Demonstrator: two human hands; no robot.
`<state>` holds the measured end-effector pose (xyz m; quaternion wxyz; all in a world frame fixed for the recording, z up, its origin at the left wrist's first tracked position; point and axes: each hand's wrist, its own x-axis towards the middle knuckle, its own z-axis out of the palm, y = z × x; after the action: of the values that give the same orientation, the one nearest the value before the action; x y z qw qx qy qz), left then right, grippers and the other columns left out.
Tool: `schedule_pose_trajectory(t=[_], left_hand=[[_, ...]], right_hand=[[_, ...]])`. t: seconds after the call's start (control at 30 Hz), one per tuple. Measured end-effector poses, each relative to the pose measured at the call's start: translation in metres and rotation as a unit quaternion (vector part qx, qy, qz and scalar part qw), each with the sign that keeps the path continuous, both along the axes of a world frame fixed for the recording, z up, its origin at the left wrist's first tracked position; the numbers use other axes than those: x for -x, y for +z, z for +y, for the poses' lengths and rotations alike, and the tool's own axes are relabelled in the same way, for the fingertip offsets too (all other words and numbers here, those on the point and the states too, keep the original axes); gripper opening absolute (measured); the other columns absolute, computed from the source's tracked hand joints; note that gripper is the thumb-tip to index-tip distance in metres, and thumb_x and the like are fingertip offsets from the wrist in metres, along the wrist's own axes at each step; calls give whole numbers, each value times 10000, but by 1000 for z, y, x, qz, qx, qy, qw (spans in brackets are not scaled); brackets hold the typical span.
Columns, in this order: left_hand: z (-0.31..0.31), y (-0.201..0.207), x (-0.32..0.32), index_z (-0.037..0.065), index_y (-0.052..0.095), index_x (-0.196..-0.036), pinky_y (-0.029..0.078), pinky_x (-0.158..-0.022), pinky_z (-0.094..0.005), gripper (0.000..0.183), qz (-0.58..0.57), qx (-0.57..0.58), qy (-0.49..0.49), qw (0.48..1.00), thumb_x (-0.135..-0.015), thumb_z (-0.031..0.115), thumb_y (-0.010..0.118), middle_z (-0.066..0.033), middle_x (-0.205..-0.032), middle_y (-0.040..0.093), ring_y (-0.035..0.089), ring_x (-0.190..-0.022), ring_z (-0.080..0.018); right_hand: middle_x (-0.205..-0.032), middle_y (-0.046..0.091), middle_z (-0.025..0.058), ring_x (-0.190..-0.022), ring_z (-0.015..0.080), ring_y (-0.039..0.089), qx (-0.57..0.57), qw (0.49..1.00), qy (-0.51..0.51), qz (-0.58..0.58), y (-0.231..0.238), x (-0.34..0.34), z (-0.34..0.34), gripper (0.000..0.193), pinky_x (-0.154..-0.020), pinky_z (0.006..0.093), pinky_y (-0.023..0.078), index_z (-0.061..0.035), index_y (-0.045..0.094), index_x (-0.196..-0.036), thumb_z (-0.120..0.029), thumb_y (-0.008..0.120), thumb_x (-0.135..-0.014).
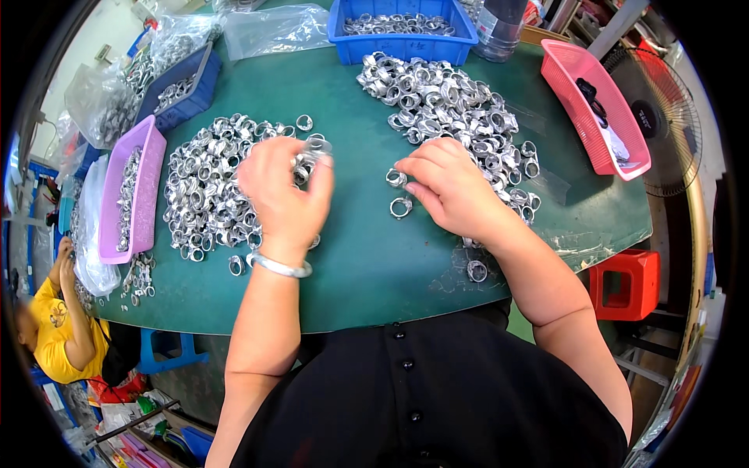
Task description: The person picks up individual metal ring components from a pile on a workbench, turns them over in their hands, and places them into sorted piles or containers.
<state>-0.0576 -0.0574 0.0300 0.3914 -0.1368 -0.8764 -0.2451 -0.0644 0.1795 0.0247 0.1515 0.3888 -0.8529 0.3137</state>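
Observation:
Over the right edge of the left pile of silvery metal rings [207, 183], my left hand [281, 191] is closed, with a motion-blurred metal ring [317, 147] at its thumb and fingertips. A bangle circles that wrist. My right hand [452, 187] pinches another metal ring [395, 178] between thumb and forefinger, at the left side of the right pile of rings [437, 97]. Just below those fingertips a loose ring [401, 207] lies on the green table [367, 273]. Single rings also lie near both piles.
A blue bin [402, 51] of rings stands at the back, beside a bottle [499, 30]. At left are a purple basket [144, 187] and a dark blue bin [187, 90]. A pink basket [597, 117] and fan stand right. A person in yellow [66, 335] works far left.

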Motion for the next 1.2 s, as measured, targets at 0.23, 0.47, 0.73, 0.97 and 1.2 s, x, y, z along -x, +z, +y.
schedule_pose_trajectory(t=[0.23, 0.47, 0.73, 0.97, 1.2], left_hand=[[-51, -4, 8, 85, 656, -993, 224, -1006, -570, 354, -114, 89, 291, 946, -707, 286, 713, -70, -1153, 562, 454, -1180, -260], [-15, -8, 2, 108, 619, -1100, 246, -1018, -509, 410, -66, 111, 117, 985, -721, 226, 723, -66, -1167, 548, 464, -1175, -270], [24, -18, -17, 82, 625, -1092, 275, -1025, -506, 430, -171, 108, -140, 969, -700, 192, 764, -103, -1131, 557, 462, -1181, -322], [29, -20, -17, 54, 644, -1038, 356, -976, -452, 396, -181, 37, -207, 961, -706, 224, 777, -94, -1072, 592, 510, -1107, -314], [30, -16, -15, 47, 653, -971, 429, -901, -409, 353, -126, -18, -237, 963, -673, 175, 791, -83, -992, 607, 552, -1023, -313]], right_hand=[[-979, 589, 71, -1039, 270, 507, -134, 991, -14, 14, -4, -1, -1, 317, -998, 469, 316, -77, 648, -1056, 1, 562, -761], [-1029, 604, 75, -1107, 265, 491, -172, 984, -32, 22, -8, -5, -4, 354, -1058, 531, 244, -84, 654, -1066, 16, 544, -745], [-923, 657, 23, -1038, 235, 530, -147, 988, -43, -16, -9, -2, -3, 184, -1044, 537, 268, -100, 684, -913, -57, 646, -739], [-934, 642, 18, -1003, 236, 539, -50, 998, 10, 21, -3, -2, -5, 208, -1031, 529, 293, -95, 660, -927, -66, 687, -723], [-927, 620, 77, -940, 275, 562, 59, 997, 47, -33, 5, -5, -9, 377, -873, 409, 431, -66, 585, -1064, -37, 702, -707]])
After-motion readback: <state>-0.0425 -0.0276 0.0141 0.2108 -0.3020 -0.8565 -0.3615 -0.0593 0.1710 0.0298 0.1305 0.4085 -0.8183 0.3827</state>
